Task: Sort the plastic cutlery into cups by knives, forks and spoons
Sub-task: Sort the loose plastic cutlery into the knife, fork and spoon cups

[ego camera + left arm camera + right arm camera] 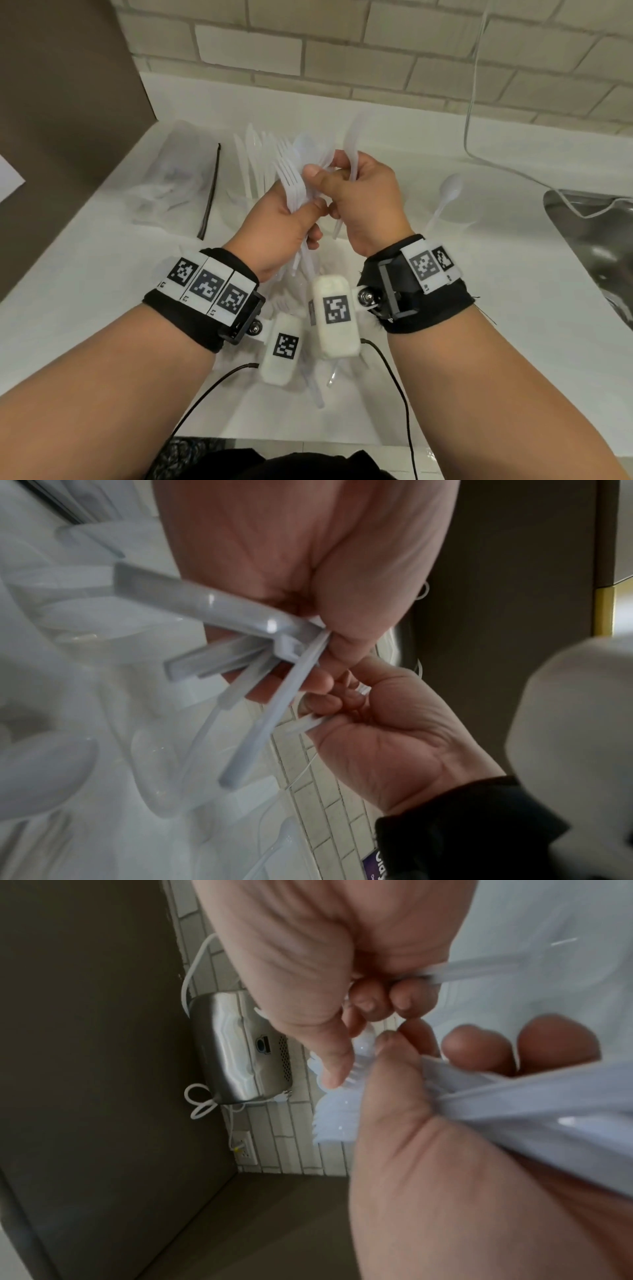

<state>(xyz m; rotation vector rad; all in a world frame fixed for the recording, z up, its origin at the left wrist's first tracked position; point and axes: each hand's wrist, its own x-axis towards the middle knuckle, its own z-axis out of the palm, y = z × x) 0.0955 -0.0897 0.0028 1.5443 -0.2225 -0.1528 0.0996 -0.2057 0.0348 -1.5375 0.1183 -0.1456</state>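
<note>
Above the counter's middle, the left hand [284, 219] grips a fanned bunch of forks [291, 185], tines pointing far, while the right hand [366, 195], touching it on the right, curls round one upright spoon [354, 144].

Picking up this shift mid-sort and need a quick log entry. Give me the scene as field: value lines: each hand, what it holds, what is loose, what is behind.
left hand: grips a bunch of forks, tines up
right hand: holds a single utensil, type unclear, and pinches at the fork bunch
loose spoon: lies on the counter, right of the hands
knives: stand upright behind the hands; their cup is hard to make out
unsorted cutlery: lies below the wrists
sink: far right edge
</note>
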